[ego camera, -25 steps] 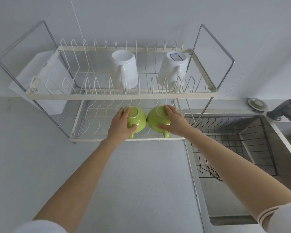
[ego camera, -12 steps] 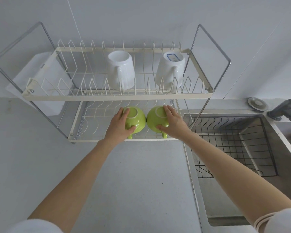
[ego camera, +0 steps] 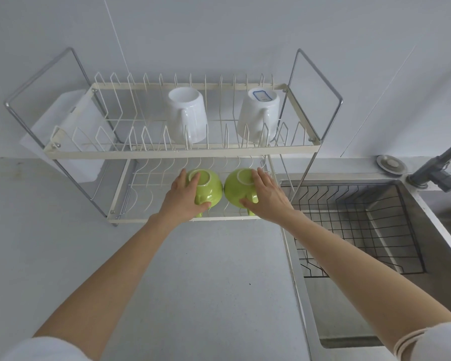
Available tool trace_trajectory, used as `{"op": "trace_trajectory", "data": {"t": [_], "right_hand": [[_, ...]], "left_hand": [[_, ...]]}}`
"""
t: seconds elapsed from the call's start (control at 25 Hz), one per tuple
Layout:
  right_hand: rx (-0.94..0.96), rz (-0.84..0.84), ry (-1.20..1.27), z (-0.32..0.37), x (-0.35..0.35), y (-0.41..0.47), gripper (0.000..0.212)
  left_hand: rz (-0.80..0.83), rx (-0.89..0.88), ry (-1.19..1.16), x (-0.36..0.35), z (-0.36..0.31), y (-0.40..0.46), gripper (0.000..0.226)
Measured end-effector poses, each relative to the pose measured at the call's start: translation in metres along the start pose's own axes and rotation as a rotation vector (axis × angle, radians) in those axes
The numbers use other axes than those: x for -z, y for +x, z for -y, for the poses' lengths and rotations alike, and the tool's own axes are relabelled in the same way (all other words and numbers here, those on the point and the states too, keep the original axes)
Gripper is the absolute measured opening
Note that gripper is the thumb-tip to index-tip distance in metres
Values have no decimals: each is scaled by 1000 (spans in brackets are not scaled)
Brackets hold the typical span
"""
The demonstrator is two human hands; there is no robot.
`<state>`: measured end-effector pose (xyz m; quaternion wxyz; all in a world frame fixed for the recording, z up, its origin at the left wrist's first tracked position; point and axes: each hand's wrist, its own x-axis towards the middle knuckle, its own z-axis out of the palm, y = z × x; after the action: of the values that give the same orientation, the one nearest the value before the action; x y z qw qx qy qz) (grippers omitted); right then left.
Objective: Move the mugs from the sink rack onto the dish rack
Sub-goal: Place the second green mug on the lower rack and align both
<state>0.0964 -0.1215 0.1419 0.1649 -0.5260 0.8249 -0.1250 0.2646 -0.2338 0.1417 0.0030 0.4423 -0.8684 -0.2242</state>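
Observation:
Two green mugs sit upside down, side by side, on the lower tier of the cream two-tier dish rack (ego camera: 182, 154). My left hand (ego camera: 184, 201) grips the left green mug (ego camera: 211, 190), and my right hand (ego camera: 267, 198) grips the right green mug (ego camera: 235, 187). Their handles point toward me. On the upper tier stand two white mugs upside down, one in the middle (ego camera: 186, 118) and one at the right (ego camera: 259, 114). The black wire sink rack (ego camera: 362, 225) lies in the sink at the right and holds no mugs.
The steel sink (ego camera: 432, 243) fills the right side, with a grey faucet (ego camera: 438, 168) and a round drain stopper (ego camera: 390, 164) at its back edge. A white cutting board (ego camera: 71, 136) leans behind the rack's left end. Grey counter (ego camera: 193, 282) spreads in front.
Both hands stay on the green mugs on the lower tier. The view has shifted slightly; the mugs and hands have barely moved.

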Motion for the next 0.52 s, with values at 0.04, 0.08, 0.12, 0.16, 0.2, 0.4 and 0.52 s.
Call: {"op": "trace_trajectory", "data": {"t": [0.04,0.08,0.12,0.16,0.2,0.4,0.52], "right_hand": [[10,-5,-8,0,1,-4,82],[22,-7,-17,1,3,-9,82],[35,-9,-27,2,5,-14,81],[48,-10,-40,3,7,-20,81],[61,-13,-54,4,9,-27,80],[139,-42,-94,14,20,-62,78],[179,-83,-113,21,30,-81,75]], "left_hand": [[-18,-23,48,1,-1,-5,81],[-34,-44,91,1,-1,-10,80],[-49,-60,127,1,-1,-16,79],[-64,-74,155,2,-2,-21,78],[-79,-87,176,3,-3,-28,76],[-131,-110,201,13,-16,-62,71],[-189,-143,233,25,-28,-82,66]]}}
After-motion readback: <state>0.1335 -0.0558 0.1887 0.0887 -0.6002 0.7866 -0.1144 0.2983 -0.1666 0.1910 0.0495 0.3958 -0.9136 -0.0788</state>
